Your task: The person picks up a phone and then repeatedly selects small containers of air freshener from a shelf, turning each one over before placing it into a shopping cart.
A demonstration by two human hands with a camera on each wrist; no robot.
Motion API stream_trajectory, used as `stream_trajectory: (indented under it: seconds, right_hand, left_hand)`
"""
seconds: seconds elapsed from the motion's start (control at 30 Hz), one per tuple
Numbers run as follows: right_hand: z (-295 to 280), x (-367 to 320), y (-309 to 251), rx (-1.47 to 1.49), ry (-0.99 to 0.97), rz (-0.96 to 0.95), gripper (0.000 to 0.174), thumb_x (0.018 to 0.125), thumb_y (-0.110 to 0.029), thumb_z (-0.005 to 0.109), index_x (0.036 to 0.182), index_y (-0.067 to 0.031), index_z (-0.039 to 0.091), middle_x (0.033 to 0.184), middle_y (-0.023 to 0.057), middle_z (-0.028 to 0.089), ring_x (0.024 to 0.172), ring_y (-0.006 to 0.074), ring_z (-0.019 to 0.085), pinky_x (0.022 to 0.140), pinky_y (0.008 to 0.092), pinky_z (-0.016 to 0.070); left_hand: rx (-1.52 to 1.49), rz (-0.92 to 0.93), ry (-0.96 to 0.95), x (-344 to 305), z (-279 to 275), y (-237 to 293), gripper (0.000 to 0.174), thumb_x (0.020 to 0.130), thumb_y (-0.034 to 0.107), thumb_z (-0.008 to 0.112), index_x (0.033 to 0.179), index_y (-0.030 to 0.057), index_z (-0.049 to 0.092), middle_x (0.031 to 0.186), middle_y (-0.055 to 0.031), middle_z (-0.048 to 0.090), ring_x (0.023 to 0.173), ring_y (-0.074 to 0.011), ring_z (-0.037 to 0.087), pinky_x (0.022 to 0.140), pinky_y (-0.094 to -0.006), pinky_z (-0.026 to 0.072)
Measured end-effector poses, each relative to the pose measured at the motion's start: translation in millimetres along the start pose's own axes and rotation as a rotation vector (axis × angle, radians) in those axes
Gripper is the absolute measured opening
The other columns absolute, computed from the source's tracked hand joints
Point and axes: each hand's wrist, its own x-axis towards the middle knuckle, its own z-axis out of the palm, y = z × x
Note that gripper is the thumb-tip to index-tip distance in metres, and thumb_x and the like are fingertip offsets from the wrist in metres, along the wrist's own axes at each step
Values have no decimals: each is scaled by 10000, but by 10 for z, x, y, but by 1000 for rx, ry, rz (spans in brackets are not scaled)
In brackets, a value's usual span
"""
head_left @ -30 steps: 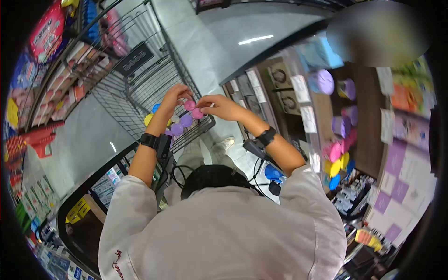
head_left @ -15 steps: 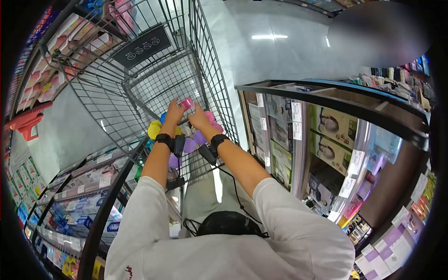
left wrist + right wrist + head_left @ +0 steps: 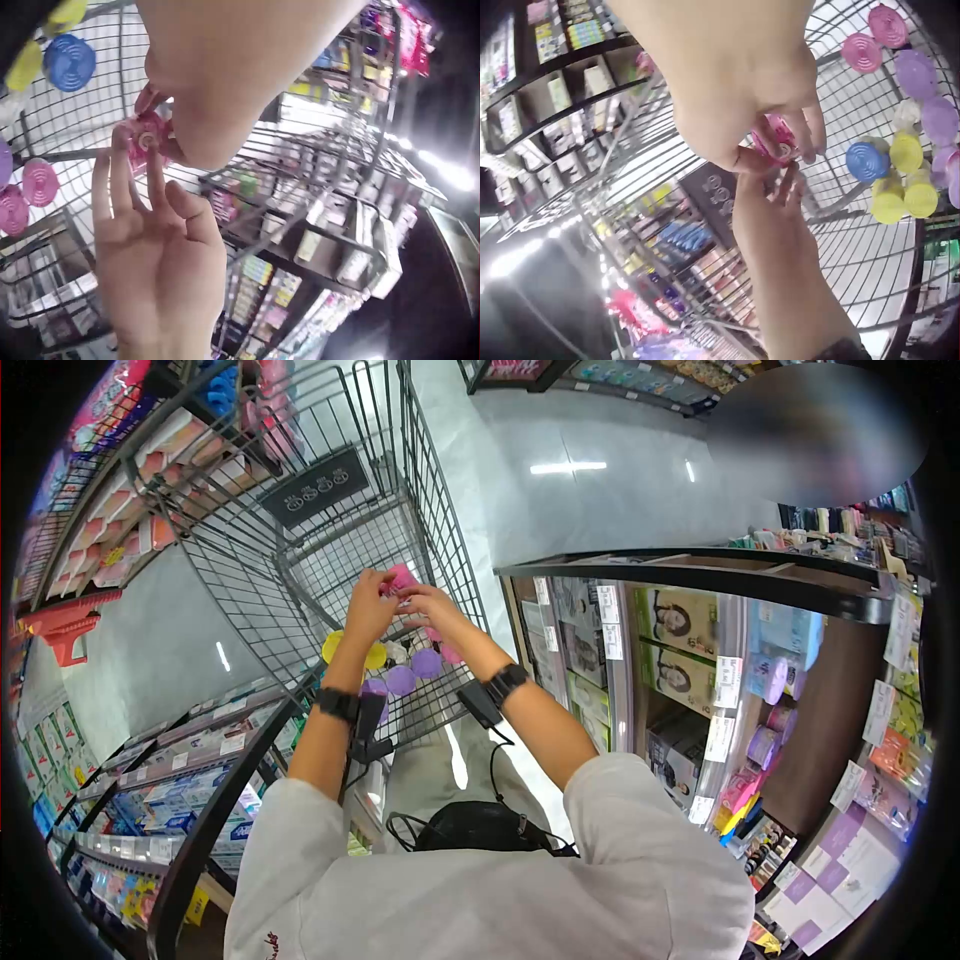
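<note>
Shop aisle, stocked shelves (image 3: 690,640) on both sides, wire cart (image 3: 440,490) straight ahead of you. Your left hand (image 3: 368,610) and right hand (image 3: 432,603) meet above the cart's near end. Both pinch one pink disc (image 3: 400,578) by the fingertips, which are closed onto it. Disc is held in air, off the wire. Its round face, pale at the centre, turns toward your left wrist; long axis not readable, piece too short. Just below, at the near edge, coloured discs (image 3: 400,670) lie clustered. Wire walls rise left and right of your hands; basket opens beyond them.
</note>
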Motion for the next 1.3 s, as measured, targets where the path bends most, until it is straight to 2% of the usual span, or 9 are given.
stream_trajectory:
  seconds: [0.1,0.23,0.4,0.57,0.67,0.83,1.03,1.17,1.3]
  right_hand:
    - [51,-478,-365,-119,-51,-242,316,884,-77,552,1194,-20,544,1167,94,587,1132,206,609,857,332,519]
    - [418,-1449,-989,-459,95,-658,558,828,16,660,1318,-31,396,1217,119,521,1154,222,586,848,319,515]
    - [687,-2484,-1615,-297,210,-898,810,888,-118,729,1510,-74,213,1065,103,500,1034,241,649,874,349,537]
    - [549,-3153,-1726,-46,44,-1098,711,964,-153,638,1539,-121,221,1079,60,520,1025,193,649,868,316,548]
    - [363,-3417,-1771,146,30,-947,464,1034,-341,490,1382,-33,496,1147,101,654,990,165,670,853,325,561]
    - [-16,-3813,-1677,194,21,-811,417,1024,-372,521,1266,-36,571,1127,72,662,988,147,670,848,293,549]
    - [-528,-4756,-1446,-201,227,-802,398,1011,-438,545,1116,-58,599,984,20,645,829,89,643,736,249,558]
    - [-865,-5463,-1078,-436,525,-731,441,1012,-461,518,1047,-33,623,818,21,606,750,97,589,620,274,456]
    - [-1302,-5828,-688,-527,946,-749,417,992,-425,566,1075,-20,623,869,52,628,777,114,591,680,274,475]
  left_hand:
    - [198,84,15,-482,-388,1162,530,757,20,651,1285,51,610,1077,-117,567,990,-282,600,847,-360,510]
    - [-109,190,57,-922,-601,2208,593,755,-77,612,1336,35,568,1164,-118,548,1100,-282,572,923,-338,470]
    - [-75,550,125,-1422,-715,3435,602,762,-124,575,1351,-6,550,1233,-156,540,1180,-304,553,1023,-362,433]
    - [99,823,158,-2016,-663,4378,492,771,-87,619,1254,9,615,1190,-147,581,1095,-314,608,916,-357,495]
    - [48,921,-148,-2142,-538,4566,256,777,-25,670,1022,47,685,969,-82,658,832,-269,676,659,-314,519]
    - [-15,935,-18,-2092,-294,4708,463,719,87,795,1151,68,630,1124,-127,615,1029,-278,610,780,-365,500]
    - [-30,937,-408,-2054,394,4902,671,652,241,882,1233,55,604,1165,-62,636,1037,-175,583,789,-304,422]
    - [-182,790,-792,-2001,1162,4957,573,733,232,859,1207,31,608,1070,-50,675,957,-121,611,757,-271,441]
    - [-449,646,-1154,-2203,1993,5196,463,784,139,844,1148,10,589,1043,-97,683,930,-118,637,781,-252,527]
